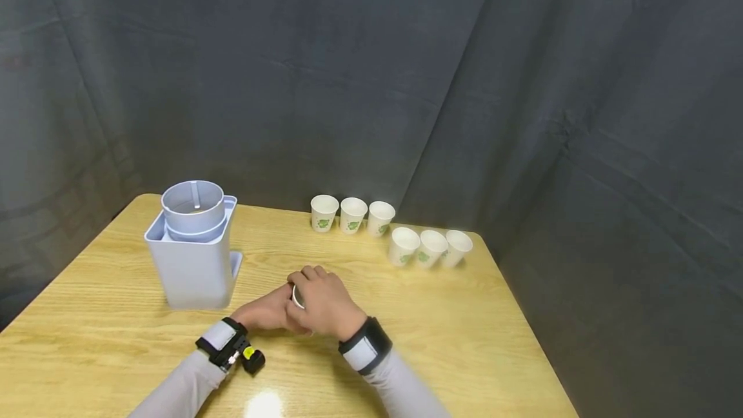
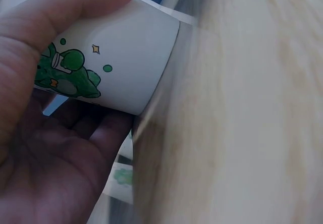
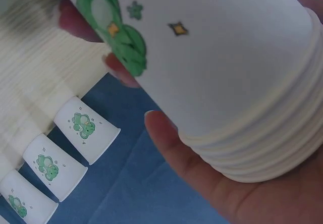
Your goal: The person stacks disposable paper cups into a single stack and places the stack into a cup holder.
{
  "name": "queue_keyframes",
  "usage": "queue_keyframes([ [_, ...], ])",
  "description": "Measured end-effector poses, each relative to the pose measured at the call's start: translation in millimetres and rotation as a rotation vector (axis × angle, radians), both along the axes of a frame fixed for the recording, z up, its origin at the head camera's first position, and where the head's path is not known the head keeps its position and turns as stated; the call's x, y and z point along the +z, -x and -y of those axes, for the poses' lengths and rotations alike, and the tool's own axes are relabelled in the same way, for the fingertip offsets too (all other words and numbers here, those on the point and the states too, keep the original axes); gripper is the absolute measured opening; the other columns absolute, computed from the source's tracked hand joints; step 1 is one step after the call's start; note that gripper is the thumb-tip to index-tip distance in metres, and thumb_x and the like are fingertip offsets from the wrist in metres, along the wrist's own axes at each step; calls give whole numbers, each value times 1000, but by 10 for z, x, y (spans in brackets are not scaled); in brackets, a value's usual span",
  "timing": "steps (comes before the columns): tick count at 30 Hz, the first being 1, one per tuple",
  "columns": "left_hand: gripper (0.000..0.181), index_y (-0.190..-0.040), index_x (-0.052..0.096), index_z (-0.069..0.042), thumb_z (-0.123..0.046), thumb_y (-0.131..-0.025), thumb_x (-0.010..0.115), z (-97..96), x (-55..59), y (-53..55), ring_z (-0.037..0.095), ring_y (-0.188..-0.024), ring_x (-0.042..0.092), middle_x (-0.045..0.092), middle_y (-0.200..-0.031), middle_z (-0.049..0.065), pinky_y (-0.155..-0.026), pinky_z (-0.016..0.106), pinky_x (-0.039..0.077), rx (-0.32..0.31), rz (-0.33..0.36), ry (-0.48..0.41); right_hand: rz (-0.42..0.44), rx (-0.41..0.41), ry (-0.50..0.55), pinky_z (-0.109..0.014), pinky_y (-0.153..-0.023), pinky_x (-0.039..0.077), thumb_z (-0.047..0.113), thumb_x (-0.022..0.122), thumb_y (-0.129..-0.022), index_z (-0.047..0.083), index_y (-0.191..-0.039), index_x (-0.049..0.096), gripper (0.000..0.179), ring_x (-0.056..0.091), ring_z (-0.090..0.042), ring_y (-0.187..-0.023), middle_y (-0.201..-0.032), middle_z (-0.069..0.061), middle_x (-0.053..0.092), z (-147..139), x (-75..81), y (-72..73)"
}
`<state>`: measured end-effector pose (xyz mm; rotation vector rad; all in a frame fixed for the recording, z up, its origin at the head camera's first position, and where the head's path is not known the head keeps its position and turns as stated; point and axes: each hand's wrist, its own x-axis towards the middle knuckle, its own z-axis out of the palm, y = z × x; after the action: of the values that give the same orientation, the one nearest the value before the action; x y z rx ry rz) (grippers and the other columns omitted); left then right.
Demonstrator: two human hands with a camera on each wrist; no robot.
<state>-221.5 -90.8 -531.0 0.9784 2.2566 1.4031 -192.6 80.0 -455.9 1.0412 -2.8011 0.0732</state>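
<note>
Left hand (image 1: 268,309) beside right hand (image 1: 327,300), both curled

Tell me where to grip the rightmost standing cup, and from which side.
Best gripped, I think, around the outer wall just below the rim, coming from the right: the rightmost cup stands upright, mouth up, widening toward the rim, and the neighbouring cup stands close on its left.

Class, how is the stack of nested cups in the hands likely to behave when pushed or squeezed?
The cup stack is probably light, as it looks like thin paper. Its closely spaced rims suggest nested walls, so it is likely fairly stiff. Its tapered sides could make it roll in a curve if laid down and pushed.
</note>
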Motion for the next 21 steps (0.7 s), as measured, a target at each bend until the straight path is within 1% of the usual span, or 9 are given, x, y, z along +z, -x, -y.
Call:
queue_keyframes([
  [6, 101, -154, 31, 1, -37, -79, 87, 3, -2, 0, 23, -132, 48, 46, -153, 15, -110, 29, 41, -1, -25, 13, 18, -18, 0, -32, -82, 51, 42, 50, -97, 17, -131, 61, 43, 56, -16, -106, -119, 0, 61, 6, -10, -13],
  [11, 101, -155, 31, -1, -36, -79, 86, 6, 3, 19, 25, -136, 47, 44, -155, 14, -114, 35, 40, -14, -48, 24, 34, -18, 12, -35, -85, 52, 42, 50, -98, 16, -133, 61, 44, 57, -18, -109, -122, -1, 62, 15, 11, -5],
  [14, 102, -157, 29, -1, -35, -79, 86, 17, 17, 17, 28, -139, 43, 40, -158, 15, -116, 38, 38, -12, -54, 35, 63, 2, 25, -37, -88, 53, 44, 46, -101, 15, -134, 60, 46, 58, -20, -112, -125, -3, 62, 14, 36, 13],
  [16, 92, -153, 38, -2, -32, -80, 86, 24, 27, 10, 26, -132, 49, 47, -153, 15, -110, 37, 43, -13, -22, 24, 119, 27, 59, -38, -92, 53, 46, 42, -104, 14, -135, 60, 48, 59, -21, -115, -129, -4, 63, -6, 67, 40],
  [18, 80, -145, 47, -1, -26, -80, 85, 24, 38, -4, 26, -122, 55, 55, -142, 15, -102, 35, 47, -13, 27, 4, 203, 60, 115, -37, -97, 51, 48, 38, -107, 12, -136, 60, 52, 59, -21, -120, -132, -5, 63, -42, 102, 91],
  [20, 70, -138, 51, 0, -19, -80, 85, 17, 38, -17, 24, -113, 59, 61, -131, 13, -95, 30, 49, -14, 100, -39, 291, 91, 193, -34, -103, 49, 49, 35, -108, 9, -137, 60, 55, 59, -20, -124, -134, -7, 63, -83, 136, 173],
  [21, 64, -133, 54, 0, -16, -79, 85, 7, 32, -14, 23, -107, 60, 63, -123, 11, -92, 30, 50, -24, 128, -65, 336, 94, 237, -33, -105, 47, 49, 34, -108, 9, -138, 59, 56, 58, -20, -126, -136, -8, 63, -106, 151, 221],
])
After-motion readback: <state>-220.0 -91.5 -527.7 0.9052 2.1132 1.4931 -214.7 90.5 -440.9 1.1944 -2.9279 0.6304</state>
